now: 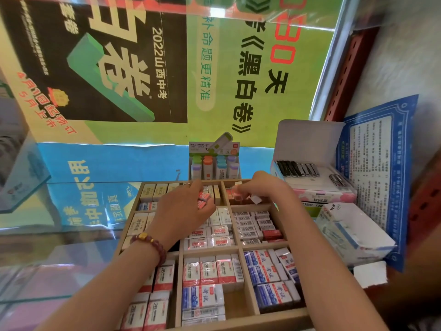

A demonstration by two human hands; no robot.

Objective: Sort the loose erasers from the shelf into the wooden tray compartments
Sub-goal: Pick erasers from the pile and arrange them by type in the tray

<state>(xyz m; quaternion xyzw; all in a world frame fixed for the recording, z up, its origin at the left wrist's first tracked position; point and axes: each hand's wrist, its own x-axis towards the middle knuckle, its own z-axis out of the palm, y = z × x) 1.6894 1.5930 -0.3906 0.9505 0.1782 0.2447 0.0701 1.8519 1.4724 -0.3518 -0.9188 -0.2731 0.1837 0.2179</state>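
Small display box (214, 163) standing behind the wooden tray (210, 249); clipper box (307, 149) sitting at right. My left hand (183, 209) is over the back row, fingers curling round red-wrapped erasers (204, 199). My right hand (260, 187) is pinching a pink eraser (237, 195) in the back-right compartment.

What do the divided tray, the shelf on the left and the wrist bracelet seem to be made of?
The tray looks like pale bare wood: matte tan dividers and floor. The shelf seems to be glass: see-through, reflective, with a greenish edge. The bracelet appears to be glossy dark red beads plus one gold-coloured bead; stone, wood or plastic cannot be told.
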